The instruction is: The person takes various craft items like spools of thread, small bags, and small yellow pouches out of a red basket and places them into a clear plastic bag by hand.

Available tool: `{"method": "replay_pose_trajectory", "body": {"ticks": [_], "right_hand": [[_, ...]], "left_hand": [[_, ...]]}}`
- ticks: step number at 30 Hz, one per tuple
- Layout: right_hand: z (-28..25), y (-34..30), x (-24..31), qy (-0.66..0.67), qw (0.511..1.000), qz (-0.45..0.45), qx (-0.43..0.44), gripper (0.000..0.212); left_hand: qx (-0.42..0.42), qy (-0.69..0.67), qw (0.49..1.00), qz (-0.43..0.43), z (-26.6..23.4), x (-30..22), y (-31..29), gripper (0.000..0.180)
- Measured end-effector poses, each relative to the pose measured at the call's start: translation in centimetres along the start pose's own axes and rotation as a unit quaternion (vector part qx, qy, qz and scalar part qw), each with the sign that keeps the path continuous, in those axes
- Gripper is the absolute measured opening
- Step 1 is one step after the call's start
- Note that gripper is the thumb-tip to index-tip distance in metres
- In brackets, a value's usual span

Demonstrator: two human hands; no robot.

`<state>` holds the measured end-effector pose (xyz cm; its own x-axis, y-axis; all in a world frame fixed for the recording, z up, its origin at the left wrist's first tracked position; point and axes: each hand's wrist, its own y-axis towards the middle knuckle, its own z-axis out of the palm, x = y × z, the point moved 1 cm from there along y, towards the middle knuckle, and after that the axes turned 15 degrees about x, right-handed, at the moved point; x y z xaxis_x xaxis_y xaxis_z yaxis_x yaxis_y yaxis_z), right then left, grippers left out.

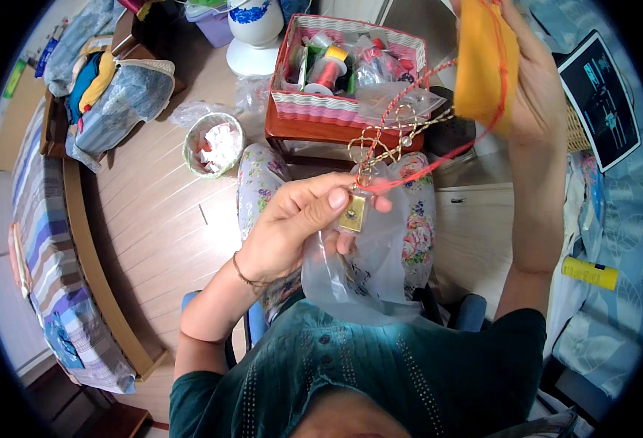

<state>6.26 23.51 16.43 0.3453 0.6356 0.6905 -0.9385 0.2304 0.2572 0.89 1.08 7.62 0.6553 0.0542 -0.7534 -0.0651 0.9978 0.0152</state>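
Over my lap, my left hand [299, 215] pinches a small rectangular gold-coloured pendant [353, 212] in a clear frame between thumb and fingers. A red cord and a gold-and-white braided cord with a looped knot [387, 142] rise from its top. High on the right, my right hand [537, 91] grips a flat yellow-orange piece [484, 73], with red cord [502, 44] lying across it; most of its fingers are hidden behind it. The cord runs slack from there down to the pendant. Below my left hand, a clear plastic bag [380, 288] lies across my lap.
Ahead, a pink-and-white woven basket [314, 108] of thread spools and small bags stands on a red-brown stool [285, 131]. A lined waste bin [214, 166] is to its left. On the right are a dark tablet-like screen [602, 102] and a yellow tube [590, 273].
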Motion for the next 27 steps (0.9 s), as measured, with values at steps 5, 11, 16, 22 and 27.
{"method": "replay_pose_trajectory", "body": {"ticks": [5,11,16,22,27], "right_hand": [[1.3,-1.5,0.0,-0.072,0.997,0.025,0.005,0.017],[1.8,-2.7,-1.9,-0.133,0.988,0.078,0.027,0.03],[0.6,-3.4,-3.7,-0.191,0.978,0.07,0.034,0.025],[0.6,-3.8,-5.3,-0.189,0.979,0.074,-0.024,0.023],[0.3,-4.0,-5.8,-0.183,0.979,0.086,0.012,0.021]], "left_hand": [[0.028,0.008,0.999,-0.03,-0.7,-0.4,-0.3,0.037],[-0.027,0.199,0.98,-0.017,-2.3,0.4,-0.1,0.031],[-0.058,0.288,0.956,0.002,-3.7,1.1,0.6,0.032],[-0.067,0.316,0.946,0.033,-4.2,1.7,1.1,0.034],[-0.041,0.406,0.911,0.051,-4.8,2.6,1.3,0.043]]}}
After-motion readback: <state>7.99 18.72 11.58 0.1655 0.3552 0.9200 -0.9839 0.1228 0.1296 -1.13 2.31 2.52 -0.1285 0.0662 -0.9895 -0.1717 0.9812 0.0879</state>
